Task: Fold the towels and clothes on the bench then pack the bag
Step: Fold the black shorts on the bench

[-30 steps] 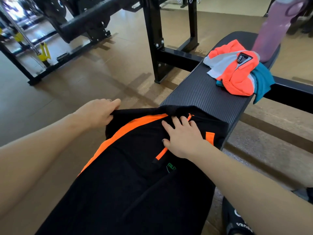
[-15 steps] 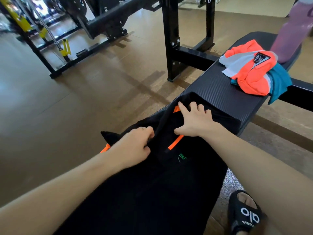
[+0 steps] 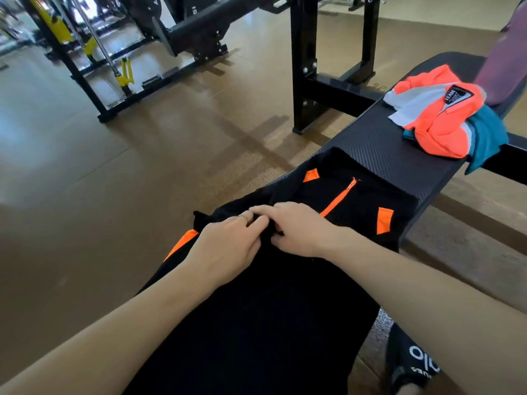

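The black zip jacket (image 3: 328,223) with orange trim lies lengthwise on the gym bench (image 3: 379,143), its collar toward 1 o'clock. Both hands meet at its middle: the left hand (image 3: 228,246) and the right hand (image 3: 299,229) have fingers curled, pinching a fold of black cloth between them. The jacket's 9 o'clock edge overhangs the bench, so a loose pinch could let that side slide floorward. The orange-and-teal clothes (image 3: 445,124) at 2 o'clock sit near the edge too.
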`<state>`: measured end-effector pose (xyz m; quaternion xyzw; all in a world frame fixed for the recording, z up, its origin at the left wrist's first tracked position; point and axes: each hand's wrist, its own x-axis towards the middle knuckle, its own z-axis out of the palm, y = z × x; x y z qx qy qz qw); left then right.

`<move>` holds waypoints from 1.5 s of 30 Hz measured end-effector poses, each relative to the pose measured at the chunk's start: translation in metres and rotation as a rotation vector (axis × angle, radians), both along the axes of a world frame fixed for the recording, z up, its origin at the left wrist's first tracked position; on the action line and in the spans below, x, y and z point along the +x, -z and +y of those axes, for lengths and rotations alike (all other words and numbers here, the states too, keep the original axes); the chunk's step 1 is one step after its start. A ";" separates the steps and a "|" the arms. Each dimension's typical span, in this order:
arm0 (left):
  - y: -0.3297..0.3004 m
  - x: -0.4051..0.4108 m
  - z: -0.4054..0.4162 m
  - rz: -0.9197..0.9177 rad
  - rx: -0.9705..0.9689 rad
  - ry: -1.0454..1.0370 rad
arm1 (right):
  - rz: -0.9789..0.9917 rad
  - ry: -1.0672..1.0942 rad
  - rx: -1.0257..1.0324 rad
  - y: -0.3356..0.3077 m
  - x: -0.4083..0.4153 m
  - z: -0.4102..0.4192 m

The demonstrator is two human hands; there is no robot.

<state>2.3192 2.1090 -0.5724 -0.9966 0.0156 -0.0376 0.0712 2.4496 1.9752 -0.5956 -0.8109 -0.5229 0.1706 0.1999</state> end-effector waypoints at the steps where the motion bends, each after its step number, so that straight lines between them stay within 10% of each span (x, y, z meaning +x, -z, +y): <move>1: -0.002 0.001 -0.003 0.021 0.021 -0.010 | -0.025 -0.010 0.005 0.003 -0.004 0.003; 9: -0.004 -0.021 0.006 0.300 -0.050 -0.193 | -0.158 0.210 0.031 0.006 0.009 0.001; 21: 0.005 -0.077 0.016 0.469 -0.347 -0.141 | -0.573 -0.026 -0.080 -0.009 -0.039 -0.008; 26: 0.007 -0.114 0.010 0.412 -0.350 -0.160 | -0.511 -0.218 -0.331 -0.001 -0.074 -0.019; 31: 0.015 -0.165 0.024 0.196 -0.384 -0.402 | -0.452 -0.229 -0.042 -0.006 -0.120 -0.022; 38: 0.039 -0.254 0.049 -0.030 -0.783 -1.195 | -0.281 -0.432 0.137 0.010 -0.250 -0.015; 45: 0.084 -0.323 0.047 -0.114 -1.946 -1.533 | -0.331 -0.406 0.056 0.023 -0.329 -0.001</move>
